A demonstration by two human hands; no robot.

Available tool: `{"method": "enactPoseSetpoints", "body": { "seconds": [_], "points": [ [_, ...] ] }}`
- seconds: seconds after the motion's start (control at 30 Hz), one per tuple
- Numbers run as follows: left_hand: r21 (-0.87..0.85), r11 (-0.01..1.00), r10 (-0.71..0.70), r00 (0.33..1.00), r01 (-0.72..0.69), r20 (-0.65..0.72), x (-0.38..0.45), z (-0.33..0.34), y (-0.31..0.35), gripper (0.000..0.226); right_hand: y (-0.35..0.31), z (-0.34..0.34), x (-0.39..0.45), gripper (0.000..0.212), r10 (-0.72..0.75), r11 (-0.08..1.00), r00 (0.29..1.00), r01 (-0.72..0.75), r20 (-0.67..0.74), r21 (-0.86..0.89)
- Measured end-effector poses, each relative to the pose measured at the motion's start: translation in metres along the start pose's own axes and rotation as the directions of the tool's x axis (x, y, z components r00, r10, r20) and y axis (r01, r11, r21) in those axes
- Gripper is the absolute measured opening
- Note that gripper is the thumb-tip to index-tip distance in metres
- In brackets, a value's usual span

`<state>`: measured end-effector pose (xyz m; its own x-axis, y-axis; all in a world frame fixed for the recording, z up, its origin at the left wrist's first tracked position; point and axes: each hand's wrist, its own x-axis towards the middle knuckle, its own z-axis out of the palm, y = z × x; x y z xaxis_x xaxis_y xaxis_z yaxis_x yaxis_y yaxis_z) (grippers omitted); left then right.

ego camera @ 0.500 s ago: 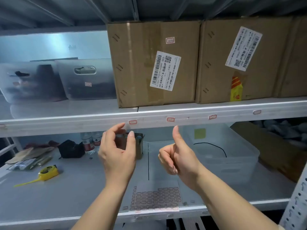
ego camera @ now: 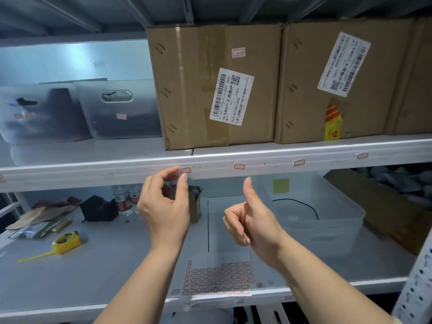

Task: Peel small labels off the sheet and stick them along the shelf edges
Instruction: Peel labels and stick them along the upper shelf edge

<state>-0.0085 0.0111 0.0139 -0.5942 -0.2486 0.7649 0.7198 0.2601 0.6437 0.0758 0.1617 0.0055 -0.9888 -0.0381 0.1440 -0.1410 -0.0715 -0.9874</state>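
Two bare hands are raised in front of the shelf edge (ego camera: pixel 257 160), neither holding anything that can be made out. The left hand (ego camera: pixel 163 206) is loosely curled, thumb and forefinger apart with a gap between them, their tips just below and beside the leftmost red-bordered label (ego camera: pixel 185 170) on the edge; whether a fingertip touches the metal cannot be told. The right hand (ego camera: pixel 250 220) is a closed fist with the thumb pointing straight up, its tip just under the edge and apart from it.

Along the same edge, further right, sit three more small labels: one (ego camera: pixel 239 166) above the right thumb, another (ego camera: pixel 299 162) beyond it, and a last one (ego camera: pixel 362 155) near the far end. The label sheet (ego camera: pixel 217 279) lies flat on the lower shelf between the two forearms, near that shelf's front lip, most of its rows filled.

Behind the left hand stands a small open cardboard piece (ego camera: pixel 195 202), with two water bottles (ego camera: pixel 127 198) and a dark crumpled item (ego camera: pixel 98 208) to its left. A yellow tape measure (ego camera: pixel 65 240) lies further left. A clear plastic bin (ego camera: pixel 315 206) sits behind the right hand. Above, two cardboard boxes (ego camera: pixel 210 85) and translucent bins (ego camera: pixel 119 108) rest on the upper shelf.
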Motion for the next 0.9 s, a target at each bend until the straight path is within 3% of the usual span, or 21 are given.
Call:
{"method": "enactPoseSetpoints", "body": {
  "seconds": [0.4,0.9],
  "points": [
    [0.005,1.0,-0.019,1.0,0.019,-0.017,0.0075,0.0044,-0.0029,0.002,0.0018,-0.0017,0.0019,0.088,0.01,1.0,1.0,-0.01,-0.015,-0.004],
    [0.114,0.992,0.051,0.998,-0.056,0.046,0.0067,0.0012,-0.0019,0.008,0.0057,0.001,0.0015,0.088,0.044,0.997,0.996,-0.048,-0.073,-0.062]
  ]
}}
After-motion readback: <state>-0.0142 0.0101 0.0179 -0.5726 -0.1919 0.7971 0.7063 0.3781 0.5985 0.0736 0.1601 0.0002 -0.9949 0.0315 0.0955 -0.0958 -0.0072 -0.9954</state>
